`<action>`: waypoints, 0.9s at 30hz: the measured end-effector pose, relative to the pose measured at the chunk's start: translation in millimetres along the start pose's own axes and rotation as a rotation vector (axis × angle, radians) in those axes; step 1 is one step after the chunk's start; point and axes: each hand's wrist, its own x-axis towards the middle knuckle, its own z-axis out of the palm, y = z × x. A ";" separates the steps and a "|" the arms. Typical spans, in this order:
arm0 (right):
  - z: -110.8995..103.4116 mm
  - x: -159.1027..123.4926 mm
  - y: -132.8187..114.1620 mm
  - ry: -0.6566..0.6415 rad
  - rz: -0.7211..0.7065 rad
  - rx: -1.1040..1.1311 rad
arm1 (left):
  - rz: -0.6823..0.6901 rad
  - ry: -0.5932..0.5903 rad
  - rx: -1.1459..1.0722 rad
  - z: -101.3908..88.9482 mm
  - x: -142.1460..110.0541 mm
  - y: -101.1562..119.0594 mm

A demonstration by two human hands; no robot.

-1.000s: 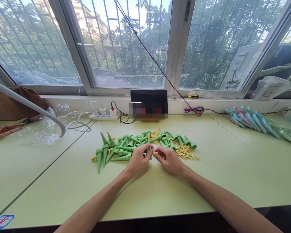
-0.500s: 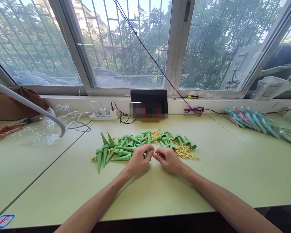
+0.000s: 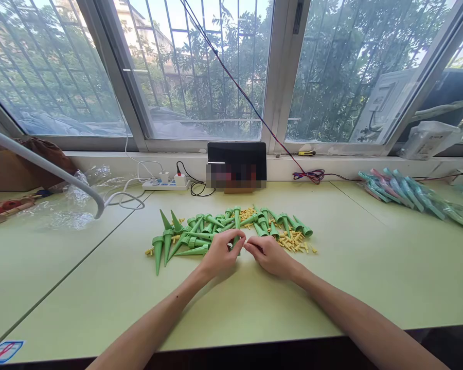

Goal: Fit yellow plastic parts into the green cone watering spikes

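Note:
My left hand [image 3: 220, 255] is closed in a pinch around a green plastic watering spike [image 3: 236, 240], most of which the fingers hide. Almost touching its fingertips, my right hand [image 3: 272, 253] is also closed, thumb against fingers, on a small yellow plastic fitting that is now nearly all hidden. Behind both hands lies a heap of green cone-shaped spikes with ribbed caps [image 3: 167, 241], pointing many ways. Loose yellow fittings [image 3: 293, 241] are scattered to the right of the heap, with more yellow pieces [image 3: 247, 213] behind it.
A dark-screened tablet [image 3: 237, 154] stands against the window wall, beside a white power strip [image 3: 165, 185] with cables. Bagged items [image 3: 405, 190] lie far right on the pale green table [image 3: 231, 318]. Clear plastic wrap [image 3: 79, 205] and a white curved tube [image 3: 61, 167] are at left.
Both hands stay almost in place. The right fingers have shifted slightly, and the yellow fitting that showed at their tips is now mostly covered.

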 end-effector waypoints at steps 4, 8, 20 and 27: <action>0.6 0.7 1.4 -0.012 0.005 0.010 | 0.007 -0.002 -0.012 1.0 -0.3 -1.6; 0.5 0.7 0.6 -0.004 0.011 0.015 | 0.005 -0.001 -0.019 0.9 -0.3 -1.1; -1.5 -1.1 -3.4 -0.014 0.019 0.023 | 0.022 0.012 -0.002 1.3 -0.5 -0.2; -0.3 -1.1 -0.3 -0.028 0.006 -0.001 | 0.042 0.014 0.025 1.4 -0.6 -0.5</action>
